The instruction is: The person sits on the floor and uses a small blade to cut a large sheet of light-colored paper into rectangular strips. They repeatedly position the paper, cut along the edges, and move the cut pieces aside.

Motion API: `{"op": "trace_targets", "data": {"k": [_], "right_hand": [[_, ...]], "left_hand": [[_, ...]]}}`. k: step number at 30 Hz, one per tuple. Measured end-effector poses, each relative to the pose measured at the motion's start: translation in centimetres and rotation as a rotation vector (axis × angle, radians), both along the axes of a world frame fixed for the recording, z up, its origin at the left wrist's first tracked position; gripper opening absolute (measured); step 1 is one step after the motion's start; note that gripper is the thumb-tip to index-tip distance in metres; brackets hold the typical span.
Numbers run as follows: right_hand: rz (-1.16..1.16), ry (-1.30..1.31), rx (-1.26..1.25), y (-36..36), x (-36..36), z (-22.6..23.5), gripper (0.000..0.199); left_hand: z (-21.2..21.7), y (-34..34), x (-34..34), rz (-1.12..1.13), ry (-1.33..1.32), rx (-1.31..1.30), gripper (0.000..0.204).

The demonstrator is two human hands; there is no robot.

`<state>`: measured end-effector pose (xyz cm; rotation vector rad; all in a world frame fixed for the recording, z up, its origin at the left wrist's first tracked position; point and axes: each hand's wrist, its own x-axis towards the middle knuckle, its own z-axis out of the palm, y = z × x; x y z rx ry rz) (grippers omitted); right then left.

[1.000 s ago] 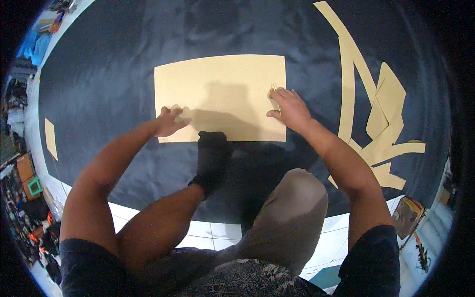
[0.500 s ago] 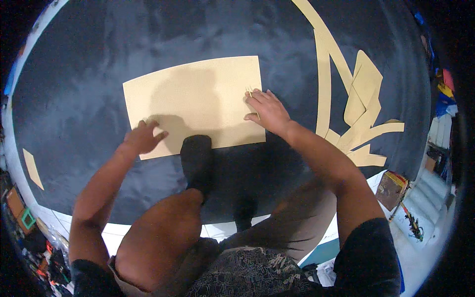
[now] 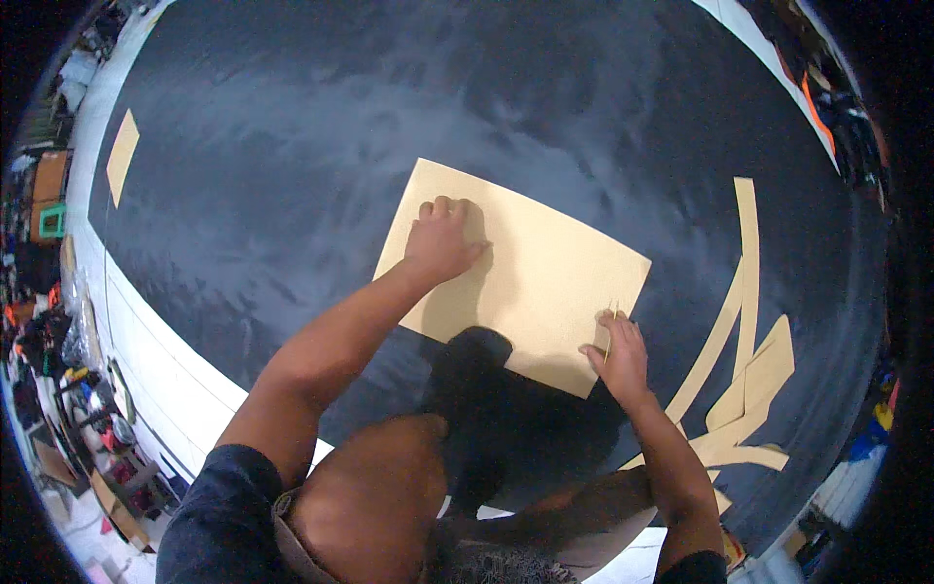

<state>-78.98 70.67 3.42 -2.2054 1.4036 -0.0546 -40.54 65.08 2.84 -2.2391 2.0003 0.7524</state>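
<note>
1. Floor: one black sheet (image 3: 282, 195) spread wide, white tiles (image 3: 161, 360) at its lower left edge.
2. One large tan panel (image 3: 545, 282) mid-sheet; long axis slants from upper left to lower right.
3. Left hand (image 3: 446, 243): palm down on panel's left part, thumb spread, holding nothing visible.
4. Right hand (image 3: 626, 358): at panel's lower right end, one thin stick (image 3: 608, 343) between thumb and fingers.
5. Two long tan strips (image 3: 748, 234) right; pieces below overlap, uncountable. One small tan piece (image 3: 123, 159) far left.
</note>
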Motion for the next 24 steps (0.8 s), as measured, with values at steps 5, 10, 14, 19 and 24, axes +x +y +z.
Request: {"op": "trace_targets", "data": {"k": [5, 10, 14, 19, 24], "right_hand": [[-0.027, 0.008, -0.04, -2.8, 1.6, 0.7, 0.047], [-0.325, -0.482, 0.074, -9.5, 11.5, -0.4, 0.036], [-0.364, -0.676, 0.136, -13.7, 22.4, 0.2, 0.034], [-0.156, -0.704, -0.01, -16.5, 30.4, -1.8, 0.03], [-0.091, -0.66, 0.13, -16.8, 33.4, -2.5, 0.028]], "left_hand": [[0.1, -1.0, 0.6, 0.115, 0.032, 0.053, 0.104], [0.8, -2.1, 1.1, 0.15, -0.006, 0.153, 0.112], [1.6, -2.6, 1.4, 0.141, -0.022, 0.181, 0.112], [1.2, -3.0, 1.5, 0.111, -0.036, 0.188, 0.124], [1.1, -2.9, 1.4, 0.101, -0.051, 0.191, 0.122]]}}
